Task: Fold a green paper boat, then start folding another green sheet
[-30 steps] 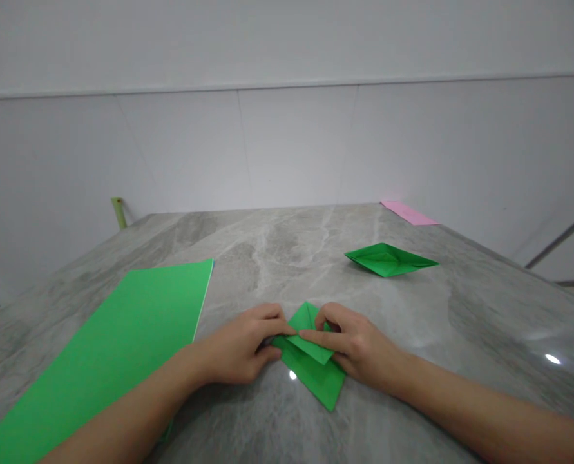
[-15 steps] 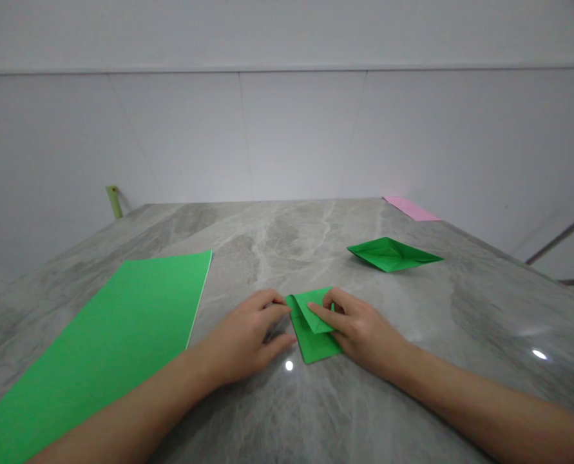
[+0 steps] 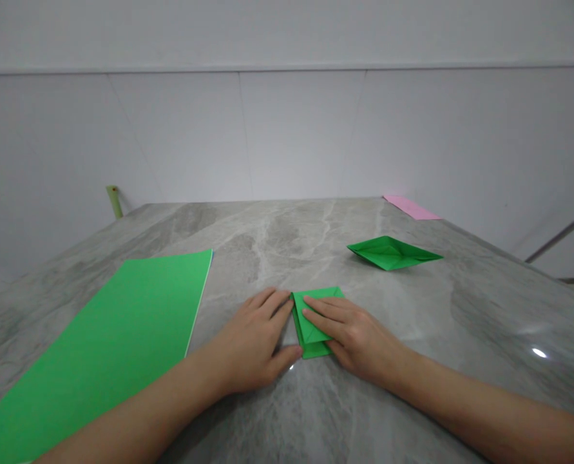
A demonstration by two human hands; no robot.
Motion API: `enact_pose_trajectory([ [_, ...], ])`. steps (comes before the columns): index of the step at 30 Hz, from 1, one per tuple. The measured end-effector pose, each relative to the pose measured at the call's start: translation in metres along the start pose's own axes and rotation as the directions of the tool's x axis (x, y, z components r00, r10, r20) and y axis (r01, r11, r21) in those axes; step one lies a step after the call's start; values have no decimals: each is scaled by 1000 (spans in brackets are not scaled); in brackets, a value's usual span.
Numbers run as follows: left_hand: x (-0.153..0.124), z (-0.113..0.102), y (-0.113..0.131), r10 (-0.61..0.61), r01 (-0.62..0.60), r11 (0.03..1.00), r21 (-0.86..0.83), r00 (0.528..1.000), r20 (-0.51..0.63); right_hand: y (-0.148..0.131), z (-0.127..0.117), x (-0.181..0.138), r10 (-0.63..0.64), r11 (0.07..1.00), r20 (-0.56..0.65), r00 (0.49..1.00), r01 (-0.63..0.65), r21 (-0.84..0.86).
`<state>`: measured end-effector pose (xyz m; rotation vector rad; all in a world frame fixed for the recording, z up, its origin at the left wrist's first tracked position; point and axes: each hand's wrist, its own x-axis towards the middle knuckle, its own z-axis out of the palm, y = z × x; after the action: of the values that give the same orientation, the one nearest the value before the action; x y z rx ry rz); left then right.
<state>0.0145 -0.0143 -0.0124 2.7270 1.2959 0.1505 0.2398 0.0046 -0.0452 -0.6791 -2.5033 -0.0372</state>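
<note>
A small folded piece of green paper (image 3: 314, 321) lies flat on the grey marble table (image 3: 287, 248), between my hands. My right hand (image 3: 352, 335) rests on it, with the fingers pressed flat across its upper layer. My left hand (image 3: 252, 341) lies palm down just to its left, with the fingertips at the paper's left edge. The paper's lower corner shows below my right fingers, while part of its surface is hidden under them.
A large green sheet (image 3: 107, 335) lies to the left of my left hand. Farther back stand a folded green paper boat shape (image 3: 390, 252) and, at the far edge, a pink paper (image 3: 410, 207). A pale green post (image 3: 114, 201) rises behind the table's far left corner.
The folded paper now lies flatter and more compact, with its flap pressed down. My right fingers have flattened across it, and my left hand has moved to its left edge.
</note>
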Motion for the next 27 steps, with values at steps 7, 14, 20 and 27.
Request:
enact_pose_trajectory([
  [7,1,5,2,-66,62,995,74,996,56,-3,0,1,-2,1000,25,1000,3,-29],
  [14,4,6,0,-103,97,992,75,991,89,-6,-3,3,-16,999,49,999,19,-47],
  [20,6,4,-1,-114,105,990,93,988,103,-5,-5,3,-22,1000,71,997,22,-3],
  [27,2,2,-3,-114,110,993,34,982,152,-4,0,-1,-36,999,84,996,36,-7],
])
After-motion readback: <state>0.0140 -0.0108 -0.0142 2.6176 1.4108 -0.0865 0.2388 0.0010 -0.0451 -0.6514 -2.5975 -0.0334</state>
